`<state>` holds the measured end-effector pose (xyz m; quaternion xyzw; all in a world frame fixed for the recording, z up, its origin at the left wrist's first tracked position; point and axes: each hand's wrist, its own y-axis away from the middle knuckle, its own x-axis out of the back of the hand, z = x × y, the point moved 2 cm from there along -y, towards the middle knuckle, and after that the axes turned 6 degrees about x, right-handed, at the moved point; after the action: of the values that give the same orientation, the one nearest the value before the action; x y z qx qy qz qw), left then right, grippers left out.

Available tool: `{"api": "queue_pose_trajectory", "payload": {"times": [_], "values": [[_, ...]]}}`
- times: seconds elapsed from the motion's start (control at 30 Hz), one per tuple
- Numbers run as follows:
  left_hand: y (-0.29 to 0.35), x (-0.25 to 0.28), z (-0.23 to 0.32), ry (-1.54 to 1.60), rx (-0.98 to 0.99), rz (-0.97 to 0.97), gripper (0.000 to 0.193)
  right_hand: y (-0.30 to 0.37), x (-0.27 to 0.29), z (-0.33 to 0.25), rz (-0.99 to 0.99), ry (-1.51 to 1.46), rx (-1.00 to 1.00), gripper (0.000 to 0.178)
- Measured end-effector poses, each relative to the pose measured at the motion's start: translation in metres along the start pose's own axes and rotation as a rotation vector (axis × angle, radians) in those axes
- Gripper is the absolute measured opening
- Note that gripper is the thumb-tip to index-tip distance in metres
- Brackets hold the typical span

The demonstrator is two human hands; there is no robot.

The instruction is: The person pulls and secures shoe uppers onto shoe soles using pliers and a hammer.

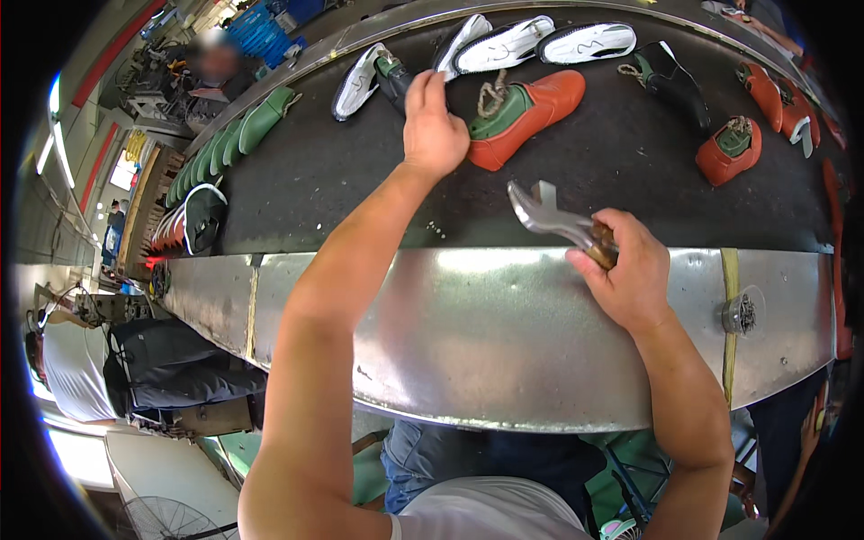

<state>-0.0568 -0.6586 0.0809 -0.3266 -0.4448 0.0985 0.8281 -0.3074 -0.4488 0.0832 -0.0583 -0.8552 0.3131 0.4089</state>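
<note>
My left hand (436,130) reaches far over the dark bench top, back of the hand up and fingers stretched out. Just beside and partly behind it is a black shoe on a green last (393,83); the hand hides its lower end, and I cannot tell whether they touch. To the hand's right lies a red shoe on a green last (531,117) with a loop of cord. My right hand (633,270) is closed round the brown handle of metal lasting pincers (551,216), held above the bench's front edge with the jaws pointing up and left.
Several white-soled shoes (504,45) lie soles up along the back. Green lasts (261,121) form a row at left. At right are a black shoe (675,85), a red shoe (729,153) and a clear cup of small nails (742,314) on the metal edge (504,342). A person (85,369) stands left.
</note>
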Motion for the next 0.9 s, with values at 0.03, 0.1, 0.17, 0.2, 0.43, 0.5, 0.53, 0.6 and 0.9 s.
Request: {"api": "queue_pose_trajectory", "payload": {"times": [0.03, 0.1, 0.17, 0.2, 0.43, 0.5, 0.53, 0.6, 0.9], "values": [[-0.005, -0.017, -0.022, -0.120, 0.149, -0.072, 0.073, 0.000, -0.002, 0.001, -0.002, -0.006, 0.022, 0.049], [-0.019, -0.042, -0.043, -0.249, 0.474, -0.322, 0.100, 0.000, 0.000, 0.004, -0.003, 0.007, 0.028, 0.050], [-0.020, -0.052, -0.055, -0.322, 0.544, -0.385, 0.099, 0.002, -0.004, 0.006, -0.013, -0.008, 0.029, 0.053], [-0.018, -0.053, -0.061, -0.367, 0.477, -0.340, 0.097, 0.000, -0.006, 0.008, -0.014, -0.008, 0.026, 0.053], [-0.031, -0.012, -0.151, 0.361, 0.521, 0.033, 0.072, -0.004, -0.008, 0.007, -0.028, 0.048, 0.052, 0.056], [-0.038, 0.003, -0.177, 0.145, 0.575, 0.061, 0.071, -0.005, -0.008, 0.003, -0.035, 0.072, 0.067, 0.056], [-0.036, 0.012, -0.202, -0.232, 0.439, 0.015, 0.069, -0.006, -0.010, 0.003, -0.050, 0.065, 0.071, 0.056], [-0.040, 0.010, -0.218, -0.242, 0.632, -0.015, 0.069, -0.005, -0.010, 0.004, -0.069, 0.100, 0.056, 0.056], [-0.079, 0.030, -0.215, -0.149, 0.667, -0.375, 0.088, -0.002, -0.014, 0.000, -0.132, 0.092, 0.026, 0.057]]}}
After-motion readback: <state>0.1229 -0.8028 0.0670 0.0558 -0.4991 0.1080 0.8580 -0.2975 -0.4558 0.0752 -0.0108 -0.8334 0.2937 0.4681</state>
